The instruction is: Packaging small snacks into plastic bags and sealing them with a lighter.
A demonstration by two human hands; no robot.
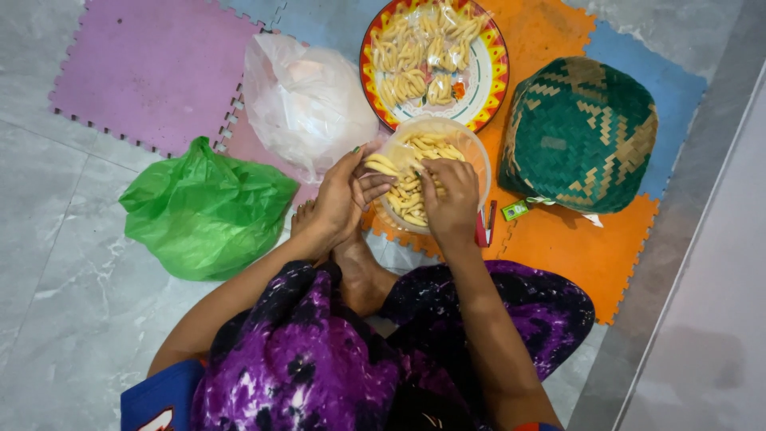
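Both hands meet over a clear plastic bowl (471,156) of pale yellow snack sticks (411,191) on the orange mat (574,247): the left hand (343,195) curls around the bowl's near rim, holding it. The right hand (451,195) reaches in, fingers bent down among the sticks (whether they pinch one I cannot tell). Beyond the bowl sits a patterned plate (491,84) of bagged sticks, with a green bag (203,211) to the left and a woven basket (578,136) to the right.

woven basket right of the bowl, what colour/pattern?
Green and tan zigzag weave on the woven basket, clearest in the head view.
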